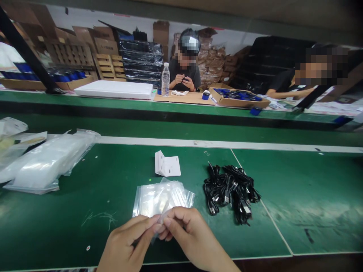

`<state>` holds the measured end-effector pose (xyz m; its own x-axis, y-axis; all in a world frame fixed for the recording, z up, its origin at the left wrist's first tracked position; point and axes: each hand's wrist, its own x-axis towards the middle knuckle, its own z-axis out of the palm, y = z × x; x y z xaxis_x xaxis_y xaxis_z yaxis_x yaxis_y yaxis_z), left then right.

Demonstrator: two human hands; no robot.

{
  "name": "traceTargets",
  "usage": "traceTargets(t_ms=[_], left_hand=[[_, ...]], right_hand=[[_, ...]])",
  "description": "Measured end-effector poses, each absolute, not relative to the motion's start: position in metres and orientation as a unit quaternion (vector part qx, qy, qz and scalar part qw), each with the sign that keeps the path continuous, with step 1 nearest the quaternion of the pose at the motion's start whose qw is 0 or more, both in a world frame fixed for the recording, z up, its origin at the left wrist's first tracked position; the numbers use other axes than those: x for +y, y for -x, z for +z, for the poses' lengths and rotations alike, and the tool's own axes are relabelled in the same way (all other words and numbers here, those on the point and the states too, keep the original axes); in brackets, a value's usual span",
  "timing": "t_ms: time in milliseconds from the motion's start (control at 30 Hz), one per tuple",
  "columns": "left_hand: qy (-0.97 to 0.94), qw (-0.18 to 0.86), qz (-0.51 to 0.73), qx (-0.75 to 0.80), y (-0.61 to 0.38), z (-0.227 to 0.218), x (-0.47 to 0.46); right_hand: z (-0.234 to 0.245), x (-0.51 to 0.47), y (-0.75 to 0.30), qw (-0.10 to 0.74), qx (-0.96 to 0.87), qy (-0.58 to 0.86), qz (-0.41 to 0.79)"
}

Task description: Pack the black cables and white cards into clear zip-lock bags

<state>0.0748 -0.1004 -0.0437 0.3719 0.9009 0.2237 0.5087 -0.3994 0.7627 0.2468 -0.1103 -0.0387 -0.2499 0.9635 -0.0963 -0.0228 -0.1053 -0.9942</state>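
Note:
My left hand (132, 238) and my right hand (187, 231) meet low in the view, both closed in a pinch on a small clear plastic bag (163, 214). Fingers cover most of this bag, and whether anything is inside it I cannot tell. Just beyond them lies a stack of clear plastic bags (147, 194) on the green table (70, 226). Behind the stack sits a folded white leaflet pile (171, 166), partly standing open. To the right of my hands is a heap of black coiled cables (229, 189) with metal plugs.
Large packs of clear bags (48, 162) lie at the left. A white strip (195, 142) crosses the table. On the bench beyond stand a water bottle (165, 81), a white box (115, 90) and a carton (241, 101) of blue items. Two people sit there.

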Motion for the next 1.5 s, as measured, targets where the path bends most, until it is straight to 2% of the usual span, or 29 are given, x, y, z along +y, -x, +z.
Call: traceTargets(t_ms=[167,267,400,567,733,900,1100,1200,1267,1333,1500], left_hand=[[-0.775,0.306,0.316,0.453,-0.079,-0.041,-0.1],[-0.773,0.304,0.311,0.463,-0.082,-0.039,-0.101],[-0.795,0.246,0.295,0.47,-0.085,-0.038,-0.102],[-0.837,0.174,0.215,0.472,-0.086,-0.036,-0.101],[-0.819,0.245,0.22,0.47,-0.091,-0.037,-0.098],[-0.774,0.318,0.265,0.479,-0.098,-0.044,-0.098],[-0.757,0.26,0.327,0.503,-0.094,-0.062,-0.102],[-0.715,0.287,0.345,0.536,-0.093,-0.069,-0.102],[-0.682,0.325,0.343,0.558,-0.094,-0.072,-0.101],[-0.665,0.356,0.336,0.565,-0.096,-0.072,-0.1],[-0.657,0.379,0.318,0.568,-0.097,-0.072,-0.098]], right_hand=[[-0.036,-0.11,-0.248,0.408,-0.548,0.463,0.565],[-0.035,-0.111,-0.249,0.386,-0.595,0.49,0.507],[-0.035,-0.11,-0.25,0.358,-0.667,0.513,0.406],[-0.033,-0.112,-0.248,0.356,-0.69,0.515,0.364],[-0.033,-0.121,-0.244,0.376,-0.678,0.52,0.359],[-0.04,-0.121,-0.239,0.344,-0.717,0.539,0.278],[-0.043,-0.11,-0.242,0.26,-0.717,0.632,0.135],[-0.031,-0.096,-0.254,0.255,-0.69,0.64,0.223],[-0.022,-0.077,-0.263,0.283,-0.668,0.609,0.32],[-0.016,-0.049,-0.268,0.329,-0.624,0.605,0.368],[-0.024,0.026,-0.267,0.258,-0.561,0.62,0.483]])
